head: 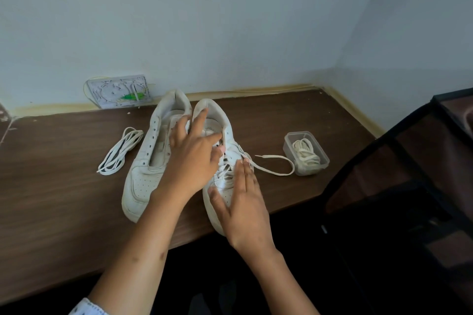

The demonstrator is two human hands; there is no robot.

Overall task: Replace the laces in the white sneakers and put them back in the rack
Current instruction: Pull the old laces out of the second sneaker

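Two white sneakers stand side by side on the brown table, toes toward me. The left sneaker has bare eyelets. The right sneaker has a white lace partly threaded, one end trailing right across the table. My left hand lies over the right sneaker's opening with fingers spread and the thumb by the upper eyelets. My right hand rests flat on that sneaker's toe, fingers straight and reaching the lacing. A loose bundle of white laces lies left of the sneakers.
A clear plastic box holding coiled cream laces sits right of the sneakers. A black-framed shoe rack stands at the right, off the table's end. A small pale board leans on the wall behind.
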